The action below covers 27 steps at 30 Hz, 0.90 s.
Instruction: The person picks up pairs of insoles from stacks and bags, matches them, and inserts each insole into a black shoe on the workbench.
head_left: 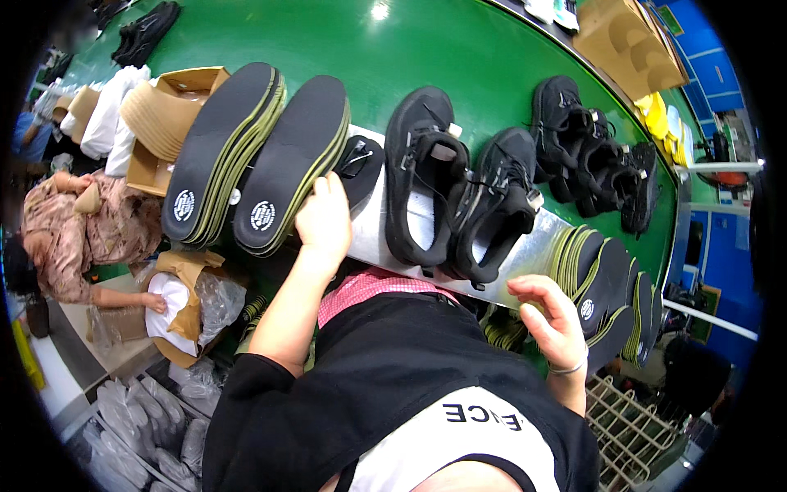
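Observation:
Two tall stacks of black insoles with green edges stand on my left, a left stack [215, 156] and a right stack [295, 164]. My left hand [324, 220] is at the side of the right stack, its bent fingers closed on the edge of an insole there. In the middle, a pair of black lace-up shoes, the left shoe [422, 176] and the right shoe [496, 209], rests on a metal plate [373, 225], openings toward me. My right hand [553, 324] hovers beside more insoles [594, 287], fingers and thumb apart, holding nothing.
More black shoes [594, 152] sit on the green table [344, 41] at the right. Cardboard boxes [176, 135] and a co-worker [90, 221] are at the left. Grey shoe-shaped pieces [147, 418] fill a container at the lower left. A wire basket [631, 426] is at my lower right.

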Tool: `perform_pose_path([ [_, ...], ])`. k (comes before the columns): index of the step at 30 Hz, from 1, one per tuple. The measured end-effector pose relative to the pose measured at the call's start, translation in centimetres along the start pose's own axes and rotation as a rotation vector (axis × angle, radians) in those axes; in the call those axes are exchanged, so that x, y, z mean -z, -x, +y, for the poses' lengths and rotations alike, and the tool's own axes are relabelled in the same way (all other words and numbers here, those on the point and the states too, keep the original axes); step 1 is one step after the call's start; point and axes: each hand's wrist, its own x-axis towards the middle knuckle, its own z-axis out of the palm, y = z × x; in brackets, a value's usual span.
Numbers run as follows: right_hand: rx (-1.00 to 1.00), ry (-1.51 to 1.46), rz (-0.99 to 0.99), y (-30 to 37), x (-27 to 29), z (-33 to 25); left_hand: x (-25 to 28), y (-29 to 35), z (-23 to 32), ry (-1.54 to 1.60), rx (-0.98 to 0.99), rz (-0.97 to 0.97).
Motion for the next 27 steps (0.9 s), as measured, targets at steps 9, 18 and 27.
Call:
perform_pose_path([
  [9,0.164,0.130,-0.001,-3.1,0.5,1.0,3.7,1.4,-0.2,0.207,-0.110,0.346],
  [18,0.742,0.429,0.224,-3.6,3.2,1.7,13.3,5.4,8.5,0.795,-0.547,-0.077],
  [27,0.448,0.537,0.417,3.9,6.4,6.6,13.6,5.6,16.3,0.971,-0.808,-0.373],
])
